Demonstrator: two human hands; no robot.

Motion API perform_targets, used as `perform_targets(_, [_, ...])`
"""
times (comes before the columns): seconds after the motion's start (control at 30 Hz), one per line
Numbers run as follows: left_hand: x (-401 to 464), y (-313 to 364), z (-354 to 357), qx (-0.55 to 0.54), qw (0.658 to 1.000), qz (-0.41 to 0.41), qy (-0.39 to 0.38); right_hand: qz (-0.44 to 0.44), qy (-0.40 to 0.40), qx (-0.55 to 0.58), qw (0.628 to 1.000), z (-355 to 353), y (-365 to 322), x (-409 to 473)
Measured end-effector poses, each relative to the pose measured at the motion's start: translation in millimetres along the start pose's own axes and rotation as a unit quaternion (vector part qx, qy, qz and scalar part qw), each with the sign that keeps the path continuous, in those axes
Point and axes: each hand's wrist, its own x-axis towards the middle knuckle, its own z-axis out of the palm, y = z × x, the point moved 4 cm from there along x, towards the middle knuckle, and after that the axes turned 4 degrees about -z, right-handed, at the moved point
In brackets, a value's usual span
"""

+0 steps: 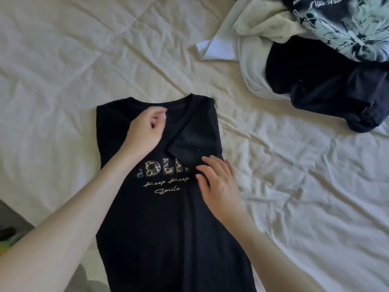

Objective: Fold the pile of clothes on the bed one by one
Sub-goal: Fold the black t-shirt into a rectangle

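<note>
A black T-shirt [160,224] with a leopard-print word and gold script lies face up, lengthwise, on the cream bed sheet [63,60]. Both its sides are folded in, and the right sleeve flap lies across the chest, covering part of the print. My left hand [145,131] hovers over the collar area with fingers loosely curled, holding nothing that I can see. My right hand [219,182] rests flat on the folded right edge with straight fingers. The pile of clothes [315,60] sits at the upper right.
In the pile lie a white garment [248,36], a dark navy garment [328,91] and a black-and-mint tie-dye shirt [347,24]. The wrinkled sheet spreads left and right of the T-shirt. The bed's edge and the floor [10,224] show at the lower left.
</note>
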Motion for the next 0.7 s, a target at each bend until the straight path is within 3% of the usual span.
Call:
perform_targets(0.07, [21.6, 19.6, 25.8, 0.027, 0.997, 0.001, -0.076, 0.062, 0.042, -0.024, 0.997, -7.9, 10.3, -0.1])
perform_targets(0.17, [41.4, 37.6, 64.8, 0.048, 0.989, -0.015, -0.140, 0.228, -0.012, 0.032, 0.973, -9.8, 31.1, 5.1])
perform_targets(0.23, [48.0, 42.7, 80.0, 0.035, 0.993, -0.025, -0.114, 0.301, -0.066, 0.048, 0.950, -3.2, 41.4, 10.4])
perform_targets(0.3, [51.1, 44.7, 89.5, 0.047, 0.996, -0.017, -0.071, 0.313, -0.096, 0.042, 0.944, 1.3, 45.3, 18.5])
perform_targets(0.43, [49.8, 48.8, 100.9, 0.080, 0.996, 0.028, -0.022, 0.363, -0.049, 0.102, 0.925, -6.2, 59.1, 25.5])
perform_targets(0.57, [42.0, 48.0, 97.7, 0.127, 0.988, 0.086, 0.003, 0.293, -0.040, 0.101, 0.950, -9.2, 58.2, 19.1])
perform_targets(0.7, [10.2, 37.9, 76.8, 0.150, 0.974, 0.161, 0.061, 0.094, -0.003, -0.071, 0.993, -11.7, 30.6, 8.4])
